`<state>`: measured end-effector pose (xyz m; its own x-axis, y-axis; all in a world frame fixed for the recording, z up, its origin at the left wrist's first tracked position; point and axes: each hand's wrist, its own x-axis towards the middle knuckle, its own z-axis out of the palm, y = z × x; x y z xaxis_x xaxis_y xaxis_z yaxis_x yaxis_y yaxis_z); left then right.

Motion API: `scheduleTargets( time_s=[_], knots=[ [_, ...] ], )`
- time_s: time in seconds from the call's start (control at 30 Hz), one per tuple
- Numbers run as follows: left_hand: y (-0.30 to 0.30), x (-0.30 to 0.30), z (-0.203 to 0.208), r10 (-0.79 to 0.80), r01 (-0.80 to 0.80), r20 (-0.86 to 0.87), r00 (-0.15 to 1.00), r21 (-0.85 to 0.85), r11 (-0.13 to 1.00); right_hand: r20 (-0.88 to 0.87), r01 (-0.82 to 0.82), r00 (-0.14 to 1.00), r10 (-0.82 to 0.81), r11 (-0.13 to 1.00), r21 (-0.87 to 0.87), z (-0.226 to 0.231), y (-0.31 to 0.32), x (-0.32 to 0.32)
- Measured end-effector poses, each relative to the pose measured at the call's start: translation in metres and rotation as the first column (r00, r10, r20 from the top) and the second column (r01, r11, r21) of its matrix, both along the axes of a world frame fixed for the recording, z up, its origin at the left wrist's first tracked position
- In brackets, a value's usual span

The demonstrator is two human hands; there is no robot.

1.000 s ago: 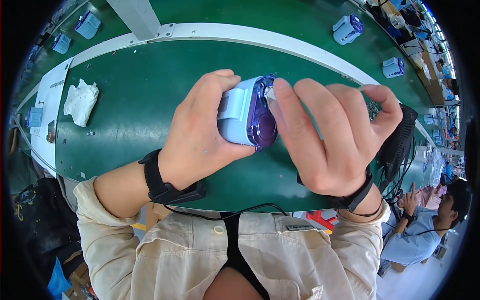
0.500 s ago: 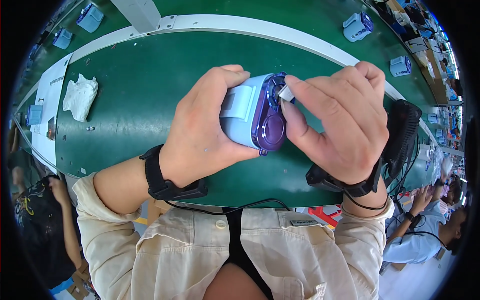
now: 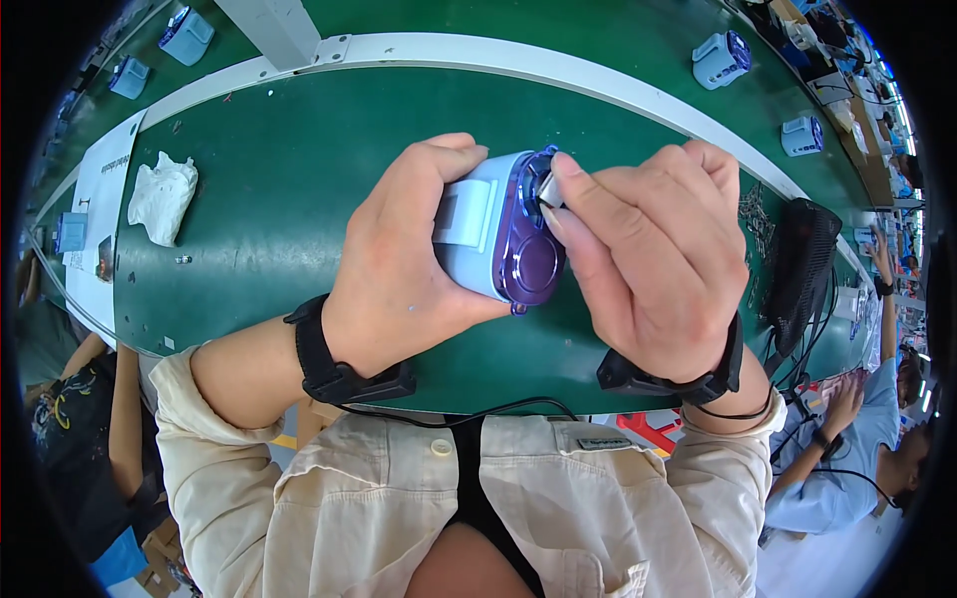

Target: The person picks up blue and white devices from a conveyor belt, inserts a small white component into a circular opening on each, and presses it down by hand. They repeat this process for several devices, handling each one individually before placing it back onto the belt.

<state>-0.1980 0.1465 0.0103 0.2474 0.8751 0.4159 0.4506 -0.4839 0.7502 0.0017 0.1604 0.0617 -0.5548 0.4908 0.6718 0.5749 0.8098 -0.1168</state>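
Observation:
A light-blue plastic device with a glossy purple end [image 3: 528, 269] is held above the table in my left hand [image 3: 389, 244], its fingers and thumb wrapped round the body. Two round, lens-like parts sit one above the other on the purple end. Between thumb and forefinger, my right hand [image 3: 663, 254] pinches a small white piece [image 3: 549, 191] against the upper round part. What kind of thing this piece is, I cannot make out. Fingertips hide part of it and of the round part's edge.
A crumpled white cloth [image 3: 162, 199] lies on the green table [image 3: 269, 159] at the left. To the right are a black mesh pouch [image 3: 800, 269], cables and a heap of small metal parts [image 3: 758, 224]. Beyond the white rail [image 3: 478, 48] stand similar blue devices [image 3: 720, 60]. People sit on both sides.
My right hand has moved slightly left, bringing the white piece in closer against the upper round part. The device has shifted and turned a little in my left hand.

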Motion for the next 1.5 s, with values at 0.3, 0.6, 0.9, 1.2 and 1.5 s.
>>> scheduleTargets(
  time_s=[0.3,0.6,0.9,1.2,1.5],
  knots=[
    [0.003,0.000,-0.005,0.022,-0.017,-0.035,0.999,0.120,0.993,0.069,0.028,0.997,-0.029,0.999,0.016,0.006,-0.001,0.003],
    [0.005,0.000,-0.004,0.004,-0.005,0.005,1.000,0.179,0.984,-0.021,-0.045,0.999,0.046,0.997,0.062,0.002,0.004,0.003],
    [0.007,0.000,-0.004,0.077,-0.036,-0.140,0.987,0.277,0.960,0.001,0.009,1.000,-0.009,1.000,0.015,0.004,0.000,0.005],
    [0.009,-0.001,-0.004,0.007,0.009,-0.055,0.998,0.288,0.958,-0.043,-0.059,0.997,0.065,0.990,0.128,0.002,0.004,0.006],
    [0.010,-0.002,-0.001,-0.050,0.049,0.002,0.999,0.134,0.990,0.102,0.083,0.991,-0.084,0.996,0.019,0.004,-0.014,-0.002]
  ],
)
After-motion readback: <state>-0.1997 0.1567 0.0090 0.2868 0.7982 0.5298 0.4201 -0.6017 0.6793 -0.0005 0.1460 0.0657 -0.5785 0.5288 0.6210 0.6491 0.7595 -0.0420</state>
